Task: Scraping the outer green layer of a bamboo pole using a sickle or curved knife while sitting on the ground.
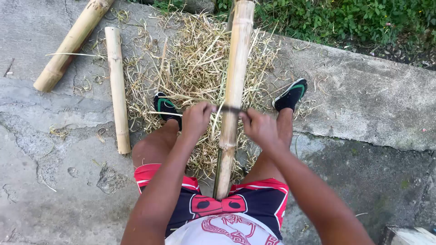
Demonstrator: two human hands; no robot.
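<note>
Both hands are clenching a dark blade (231,109): left hand (196,119) at 9 o'clock of the bamboo pole (236,77), right hand (259,127) at 3 o'clock. The pole is lying between the legs, running 6 to 12 o'clock over shavings (190,68). Judged stiff, light, smooth-skinned; gripping near a node is advisable.

Bamboo pole (234,86) cut off at top edge, near end hidden against shorts; blade (230,109) mostly covered by left hand (196,119) and right hand (259,128), possibly a knife; second pole (72,43) clipped at top
</note>
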